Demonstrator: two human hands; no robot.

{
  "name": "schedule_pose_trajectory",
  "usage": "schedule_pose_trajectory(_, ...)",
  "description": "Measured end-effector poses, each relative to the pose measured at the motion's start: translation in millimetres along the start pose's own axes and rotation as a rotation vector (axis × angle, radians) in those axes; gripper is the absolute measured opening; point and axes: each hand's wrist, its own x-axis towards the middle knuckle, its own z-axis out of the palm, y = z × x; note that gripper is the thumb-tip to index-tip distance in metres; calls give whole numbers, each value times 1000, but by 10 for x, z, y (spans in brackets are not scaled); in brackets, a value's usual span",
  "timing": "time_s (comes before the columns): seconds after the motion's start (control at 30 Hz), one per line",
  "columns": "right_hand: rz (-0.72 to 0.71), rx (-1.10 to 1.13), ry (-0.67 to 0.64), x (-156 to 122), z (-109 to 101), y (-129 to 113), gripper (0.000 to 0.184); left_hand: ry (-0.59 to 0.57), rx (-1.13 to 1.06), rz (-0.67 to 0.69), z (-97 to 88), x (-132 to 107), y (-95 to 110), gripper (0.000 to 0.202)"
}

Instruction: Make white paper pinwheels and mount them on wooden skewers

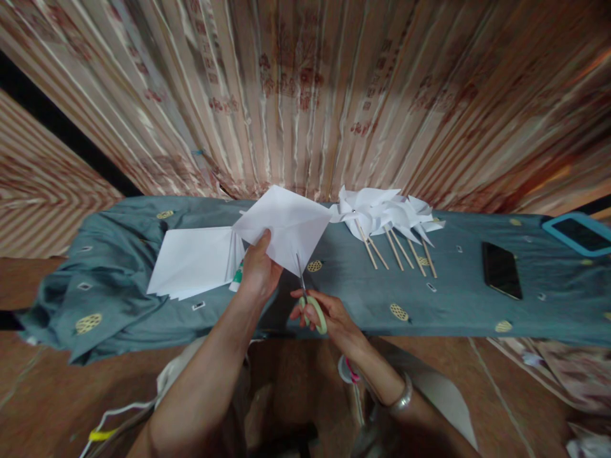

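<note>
My left hand (264,272) grips a square sheet of white paper (291,219) by its lower left side, thumb on top. The sheet is turned cornerwise and shows faint diagonal creases. In my right hand (329,313) is a pair of scissors (316,315) with pale green handles. Their blades lie at the paper's lower corner, pointing toward its middle. Left of the held sheet, a stack of white paper sheets (195,259) rests on the cloth. Several white paper pinwheels (377,213) on wooden sticks lie to the right.
A blue-green cloth (353,296) with pineapple prints covers the narrow table. A dark phone (502,270) and a blue-framed tablet (580,232) lie at the right. A green and white item (237,277) sits partly hidden beside the stack. Patterned curtains (296,95) hang behind.
</note>
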Motion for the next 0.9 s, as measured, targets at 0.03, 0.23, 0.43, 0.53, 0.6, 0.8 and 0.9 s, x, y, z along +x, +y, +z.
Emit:
schedule_pose_trajectory(0.03, 4, -4, 1, -1, 0, -5, 58, 0, 0, -2, 0, -1, -1, 22)
schedule_pose_trajectory(0.23, 19, 18, 9, 6, 8, -12, 57, -19, 7, 4, -14, 6, -15, 21)
schedule_pose_trajectory(0.43, 33, 42, 21, 16, 27, 2, 56, -32, -8, 4, -12, -3, -2, 24)
schedule_pose_trajectory(0.53, 22, 42, 36, 19, 34, 10, 55, -27, -6, 11, -3, -13, 13, 25)
schedule_pose_trajectory(0.6, 14, 33, 36, 19, 36, 9, 54, -34, 6, 12, -4, -14, 19, 26)
schedule_pose_trajectory(0.8, -20, 16, 36, 18, 30, 18, 51, -52, 32, 47, -39, 6, 14, 26)
schedule_pose_trajectory(0.9, -19, 34, 40, 21, 33, 59, 51, -62, 33, 43, -46, 6, 13, 25)
